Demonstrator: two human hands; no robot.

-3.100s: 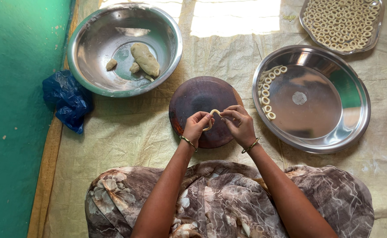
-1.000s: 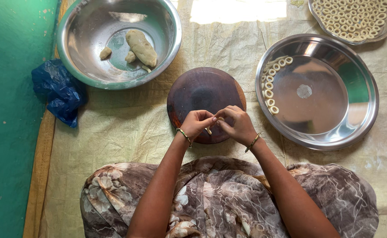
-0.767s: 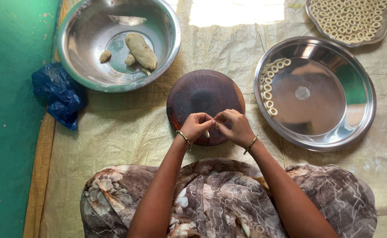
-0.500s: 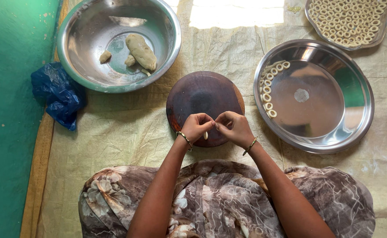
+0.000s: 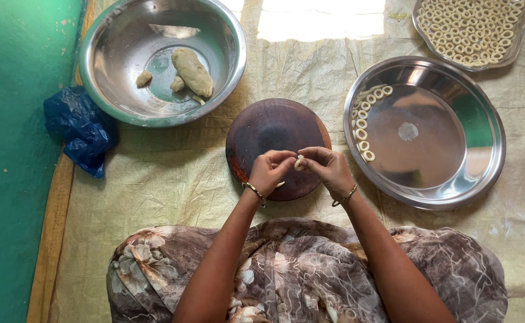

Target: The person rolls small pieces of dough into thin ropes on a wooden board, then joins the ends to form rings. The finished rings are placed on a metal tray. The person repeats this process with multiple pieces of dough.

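My left hand [image 5: 269,171] and my right hand [image 5: 331,168] meet over the near edge of a round dark wooden board [image 5: 268,128]. Together their fingertips pinch a small pale piece of dough [image 5: 299,161], curled between them. A thin end of dough shows below my left hand. Both wrists wear thin bangles. To the right lies a steel plate [image 5: 448,179] with a curved row of small dough rings [image 5: 363,122] along its left rim.
A large steel bowl [image 5: 113,36] at the upper left holds a lump of dough [image 5: 192,72] and two small bits. A tray full of dough rings [image 5: 469,27] sits at the top right. A crumpled blue plastic bag [image 5: 80,128] lies by the green wall.
My hands stay together over the board's near edge, working the dough piece between the fingertips. The view has shifted slightly; nothing else has moved.
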